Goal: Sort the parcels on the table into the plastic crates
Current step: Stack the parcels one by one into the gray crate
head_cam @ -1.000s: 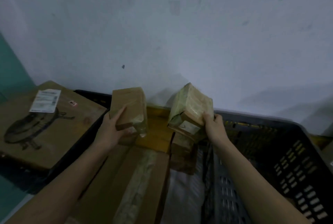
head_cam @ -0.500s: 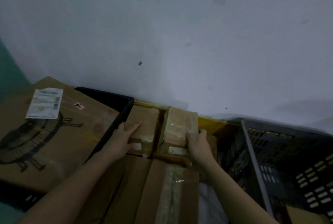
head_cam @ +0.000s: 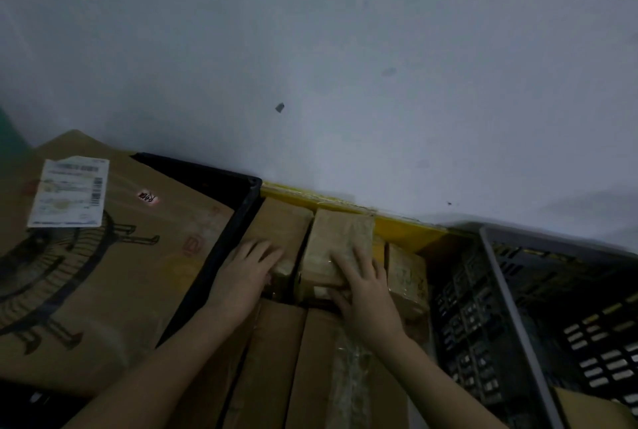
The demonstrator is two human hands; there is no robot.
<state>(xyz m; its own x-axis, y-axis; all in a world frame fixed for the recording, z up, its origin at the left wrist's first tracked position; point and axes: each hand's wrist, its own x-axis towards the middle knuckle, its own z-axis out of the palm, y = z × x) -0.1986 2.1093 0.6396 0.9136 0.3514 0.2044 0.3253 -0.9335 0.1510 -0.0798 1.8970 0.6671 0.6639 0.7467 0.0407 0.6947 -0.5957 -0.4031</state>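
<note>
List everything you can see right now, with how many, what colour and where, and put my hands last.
small parcels: three visible, brown and taped, side by side at the far end of the middle crate, against the wall
long boxes: at least two, brown, lying in front of the small parcels
large box: one, brown with a dark print, on the left
label: one, white, on the large box
black crate: one, its rim around the large box
yellow edge: one strip along the wall's foot
grey crate: one, slotted, on the right
wall: pale grey, behind everything
left hand: flat on the left small parcel
right hand: on the middle small parcel
</note>
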